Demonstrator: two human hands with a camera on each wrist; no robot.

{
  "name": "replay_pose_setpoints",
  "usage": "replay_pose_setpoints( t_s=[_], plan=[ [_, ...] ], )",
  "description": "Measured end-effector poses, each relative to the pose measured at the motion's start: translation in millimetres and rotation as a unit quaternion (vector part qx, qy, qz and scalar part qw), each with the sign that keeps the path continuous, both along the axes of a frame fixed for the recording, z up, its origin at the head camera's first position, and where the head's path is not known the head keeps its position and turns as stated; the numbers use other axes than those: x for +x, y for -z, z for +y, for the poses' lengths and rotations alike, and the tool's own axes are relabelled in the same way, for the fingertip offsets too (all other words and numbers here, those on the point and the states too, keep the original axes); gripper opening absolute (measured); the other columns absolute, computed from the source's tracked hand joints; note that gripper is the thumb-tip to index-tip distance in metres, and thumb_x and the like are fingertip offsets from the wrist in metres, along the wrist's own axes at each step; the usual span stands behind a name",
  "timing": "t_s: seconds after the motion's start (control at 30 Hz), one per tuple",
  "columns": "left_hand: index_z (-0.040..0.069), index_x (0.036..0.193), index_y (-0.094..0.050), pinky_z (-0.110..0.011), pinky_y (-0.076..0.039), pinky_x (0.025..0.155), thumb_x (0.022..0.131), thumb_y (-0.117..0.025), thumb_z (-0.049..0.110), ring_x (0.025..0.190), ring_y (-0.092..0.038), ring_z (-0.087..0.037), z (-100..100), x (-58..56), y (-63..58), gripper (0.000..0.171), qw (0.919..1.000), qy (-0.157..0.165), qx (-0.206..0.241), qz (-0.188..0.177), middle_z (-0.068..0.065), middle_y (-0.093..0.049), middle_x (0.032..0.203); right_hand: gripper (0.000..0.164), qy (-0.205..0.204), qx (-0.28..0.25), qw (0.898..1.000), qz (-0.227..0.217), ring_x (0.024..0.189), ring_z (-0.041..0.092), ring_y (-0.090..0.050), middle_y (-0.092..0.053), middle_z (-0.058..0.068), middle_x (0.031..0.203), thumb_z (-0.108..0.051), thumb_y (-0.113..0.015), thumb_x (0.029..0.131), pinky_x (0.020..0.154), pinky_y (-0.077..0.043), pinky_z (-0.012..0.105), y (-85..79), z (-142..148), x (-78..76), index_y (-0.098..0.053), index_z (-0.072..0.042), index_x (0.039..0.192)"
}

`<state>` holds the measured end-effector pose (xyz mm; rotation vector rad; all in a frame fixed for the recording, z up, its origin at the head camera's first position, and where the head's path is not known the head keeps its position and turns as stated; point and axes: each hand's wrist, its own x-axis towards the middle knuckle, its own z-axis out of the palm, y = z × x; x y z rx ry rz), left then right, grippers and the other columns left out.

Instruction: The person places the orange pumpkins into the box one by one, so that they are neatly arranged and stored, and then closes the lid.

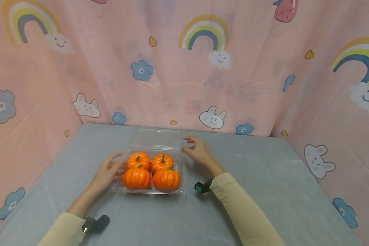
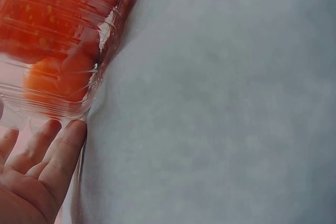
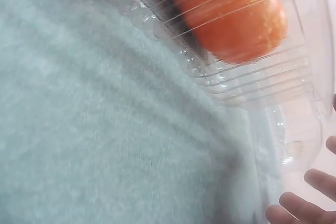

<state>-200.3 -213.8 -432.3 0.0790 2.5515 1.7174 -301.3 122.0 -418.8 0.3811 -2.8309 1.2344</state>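
A clear plastic clamshell box (image 1: pixel 147 192) lies on the table with its lid (image 1: pixel 158 138) folded back toward the curtain. Several small orange toy pumpkins (image 1: pixel 136 178) with green stems fill the box in two rows. My left hand (image 1: pixel 105 173) is at the box's left side, its fingers extended and the fingertips right at the ribbed plastic wall. My right hand (image 1: pixel 200 152) hovers by the right edge of the lid, with fingers spread and nothing held. The right wrist view shows one pumpkin (image 3: pixel 231 19) through the clear side, with fingertips low at the right.
A grey cloth covers the table (image 1: pixel 258 184). A pink curtain (image 1: pixel 172 85) printed with rainbows, rabbits and flowers hangs behind it and along both sides. Dark camera bands sit on the left wrist (image 1: pixel 95 223) and the right wrist (image 1: pixel 204 186).
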Motion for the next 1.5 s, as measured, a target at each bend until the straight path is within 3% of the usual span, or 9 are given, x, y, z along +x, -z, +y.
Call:
replay_pose_setpoints(
  t_s=[0.5, 1.5],
  plan=[
    [0.01, 0.151, -0.024, -0.034, -0.059, 0.08, 0.104, -0.039, 0.03, 0.107, -0.065, -0.029, -0.4, -0.3, 1.4, 0.054, 1.0, 0.002, 0.004, 0.004, -0.029, -0.049, 0.139, 0.044, -0.015, -0.009, 1.0, -0.009, 0.106, 0.034, -0.065, -0.059, 0.017, 0.131, -0.028, -0.064, 0.088, 0.087, -0.056, 0.045, 4.5, -4.7, -8.1, -0.057, -0.01, 0.128],
    [0.011, 0.151, -0.026, -0.032, -0.058, 0.083, 0.103, -0.04, 0.029, 0.112, -0.063, -0.031, 7.3, 0.2, -0.9, 0.053, 0.9994, -0.032, 0.003, -0.012, -0.026, -0.05, 0.139, 0.05, -0.013, -0.001, 1.0, 0.018, 0.114, 0.032, -0.061, -0.055, 0.01, 0.137, -0.026, -0.07, 0.084, 0.084, -0.058, 0.042, 1.5, -5.0, -5.5, -0.057, -0.012, 0.13]
  ],
)
